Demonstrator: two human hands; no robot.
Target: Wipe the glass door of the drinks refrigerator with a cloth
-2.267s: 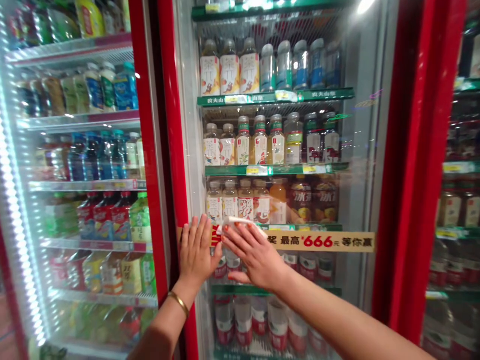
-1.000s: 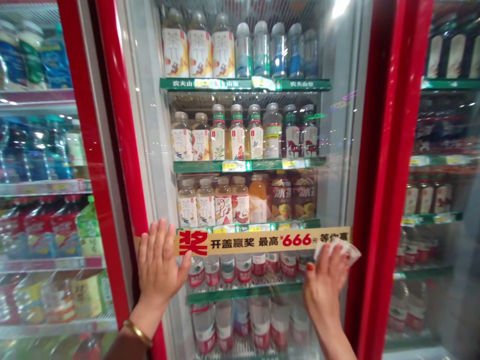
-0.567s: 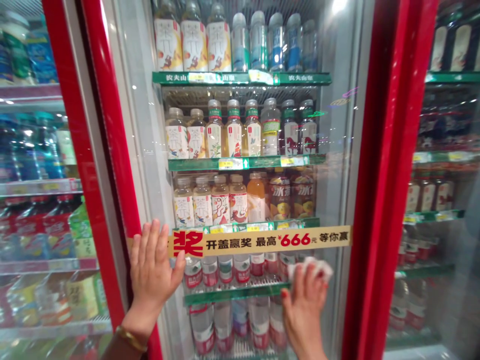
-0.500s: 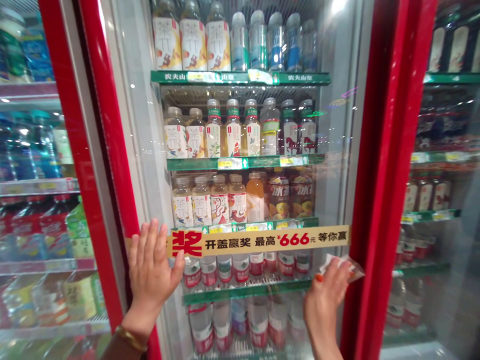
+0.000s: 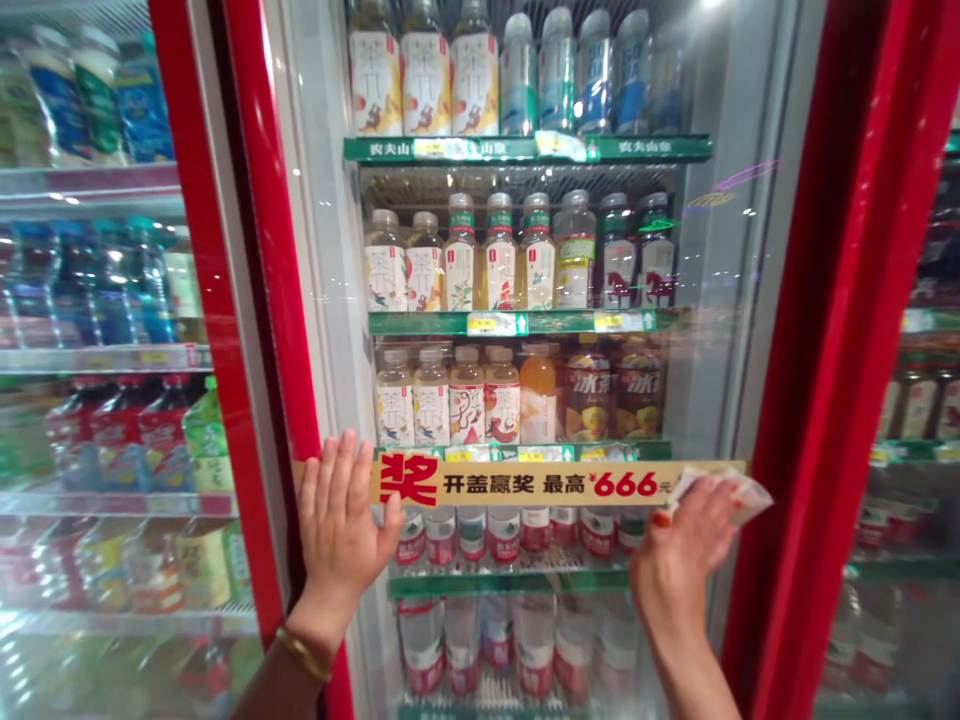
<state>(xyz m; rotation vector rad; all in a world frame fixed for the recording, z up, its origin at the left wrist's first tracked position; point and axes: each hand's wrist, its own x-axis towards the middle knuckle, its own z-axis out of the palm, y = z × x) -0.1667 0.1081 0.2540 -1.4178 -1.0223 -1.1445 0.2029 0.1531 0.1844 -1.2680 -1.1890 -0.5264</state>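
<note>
My left hand (image 5: 345, 530) lies flat with its fingers spread against the glass door (image 5: 720, 300) of a drinks fridge, over the left end of a yellow printed strip (image 5: 555, 485). A gold-coloured bangle (image 5: 304, 655) circles that wrist. Toward the strip's right end, my right hand (image 5: 682, 550) presses a crumpled, thin white tissue (image 5: 739, 492) against the door. Its fingers partly hide the tissue, which covers some of the lettering. An orange-red spot shows at the right thumb.
Behind the glass, bottled drinks (image 5: 502, 400) stand on shelves with green edges (image 5: 525, 150). Red frame posts (image 5: 847, 400) flank the door. To the left, another fridge section holds coloured bottles (image 5: 112, 430); more bottles (image 5: 919, 400) show at the right.
My right hand has moved the tissue upward, from just below the strip onto its right part. My left hand keeps its place on the door. The view has turned a little left.
</note>
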